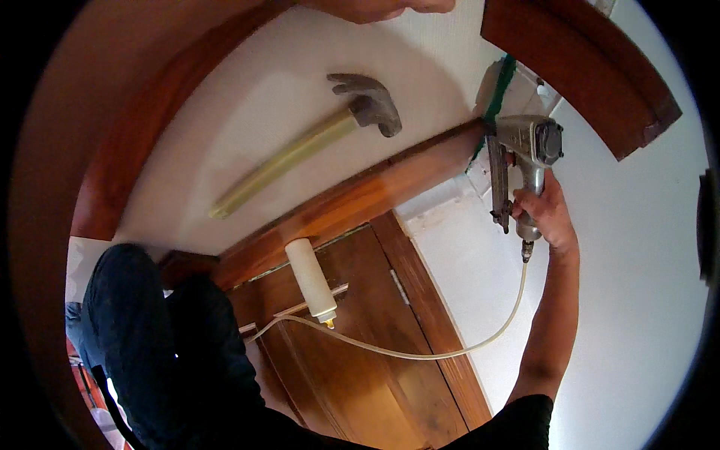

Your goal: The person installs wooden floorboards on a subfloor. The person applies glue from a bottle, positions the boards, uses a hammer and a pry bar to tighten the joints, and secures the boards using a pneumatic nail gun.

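Note:
My right hand (pixel 550 214) is wrapped round the grip of a metal air nail gun (pixel 525 142) at the right. The gun's nose end is by the end of a reddish-brown wooden board (pixel 352 195), near a dark green strip (pixel 501 90); I cannot tell whether it touches. A pale air hose (pixel 420 355) runs from the handle's lower end toward the left. A claw hammer (pixel 300 154) with a yellowish handle lies on the off-white surface beyond the board. At the top edge a sliver of skin (pixel 367 6) shows, perhaps my left hand; its fingers are mostly cut off.
A white squeeze bottle (pixel 310 281) with a yellow tip is beside the board. Below it is a brown panelled wooden door (pixel 360 300) with its frame (pixel 427 300). Wooden trim (pixel 585 75) crosses the upper right, and another curved piece (pixel 165 112) the left. My dark-trousered legs (pixel 127 322) are lower left.

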`<state>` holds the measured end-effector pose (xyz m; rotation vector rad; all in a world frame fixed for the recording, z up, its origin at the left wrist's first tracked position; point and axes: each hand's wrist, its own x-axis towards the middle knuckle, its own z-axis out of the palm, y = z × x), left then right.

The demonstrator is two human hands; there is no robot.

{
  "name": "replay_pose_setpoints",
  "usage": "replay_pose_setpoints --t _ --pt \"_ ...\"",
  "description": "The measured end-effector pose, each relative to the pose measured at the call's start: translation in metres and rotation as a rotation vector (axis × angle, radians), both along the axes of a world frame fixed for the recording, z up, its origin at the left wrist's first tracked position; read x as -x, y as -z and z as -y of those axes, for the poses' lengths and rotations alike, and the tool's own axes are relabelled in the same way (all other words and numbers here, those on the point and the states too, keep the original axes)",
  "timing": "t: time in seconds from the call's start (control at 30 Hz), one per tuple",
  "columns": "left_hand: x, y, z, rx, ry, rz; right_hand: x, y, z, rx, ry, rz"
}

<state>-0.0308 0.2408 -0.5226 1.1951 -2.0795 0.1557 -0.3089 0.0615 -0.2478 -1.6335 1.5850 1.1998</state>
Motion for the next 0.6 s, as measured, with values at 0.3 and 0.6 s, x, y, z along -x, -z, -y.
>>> replay_pose_setpoints --t 0.3,0.6 --pt "-0.001 -0.013 -0.003 -0.136 0.042 -0.094 0.001 0.014 0.000 -0.079 0.009 0.042" --pt "-0.001 -0.015 -0.006 -0.187 0.057 -0.080 -0.016 0.024 -0.007 -0.133 -0.210 -0.105"
